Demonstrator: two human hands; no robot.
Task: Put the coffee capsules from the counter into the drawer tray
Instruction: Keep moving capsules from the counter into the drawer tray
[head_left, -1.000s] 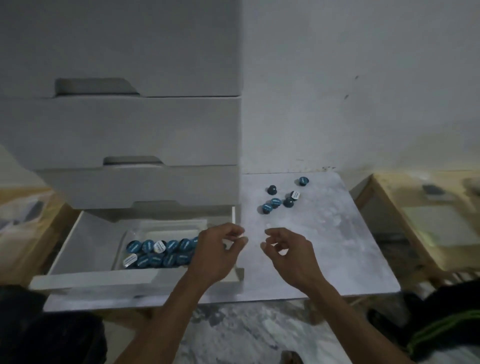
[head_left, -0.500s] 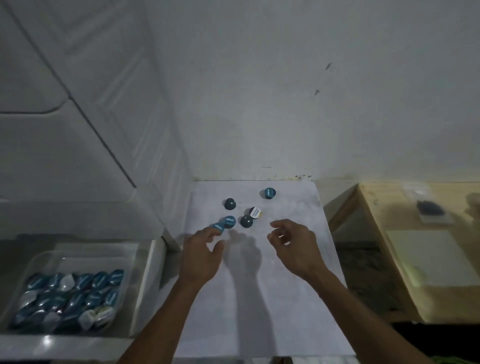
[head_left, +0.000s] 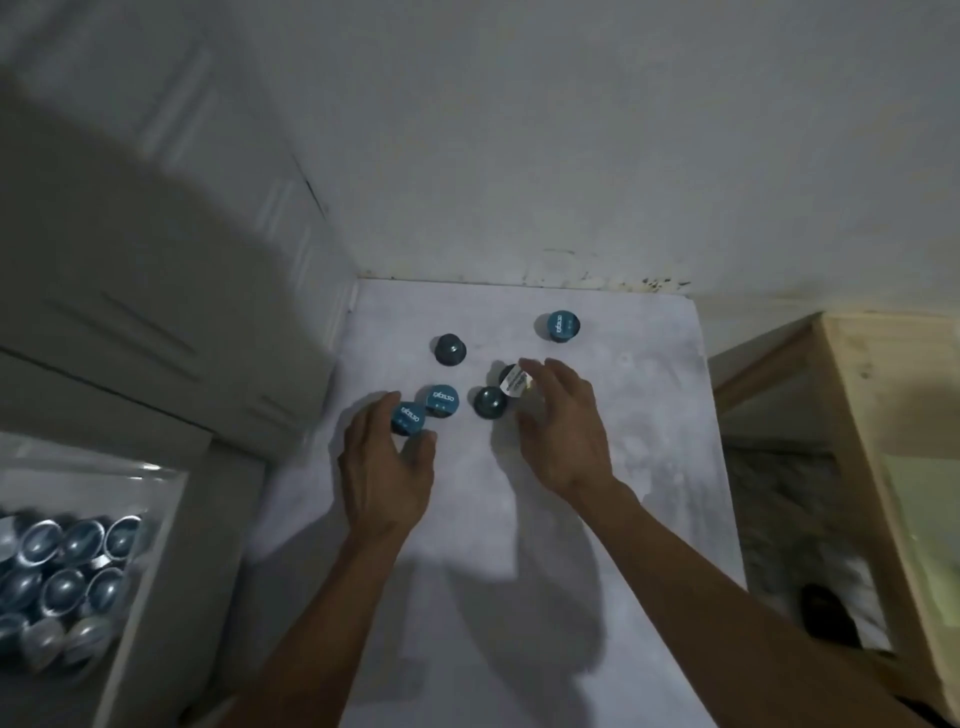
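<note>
- Head view: six coffee capsules lie loose on the white counter (head_left: 519, 519), and the drawer tray (head_left: 156, 499) at lower left already holds many more
- The left hand (head_left: 387, 478) curls finger and thumb about the nearest blue-lidded capsule (head_left: 408, 419); whether the pinch has closed I cannot tell
- The right hand (head_left: 563, 431) reaches with fingers loosely spread, tips at the tilted silver-lidded capsule (head_left: 515, 383), gripping nothing
- To do it well, I judge each hand should pinch one capsule by its rim and lift straight up, since neighbours touch
- A second blue-lidded capsule (head_left: 441, 400) sits just beside the left one, and a dark upturned capsule (head_left: 490, 401) lies against the silver one, so either may roll
- Two more stand farther back: a dark capsule (head_left: 450, 349) and a far blue capsule (head_left: 560, 326)
- A cabinet (head_left: 156, 260) rises at left, a wooden table (head_left: 893, 415) stands at right
</note>
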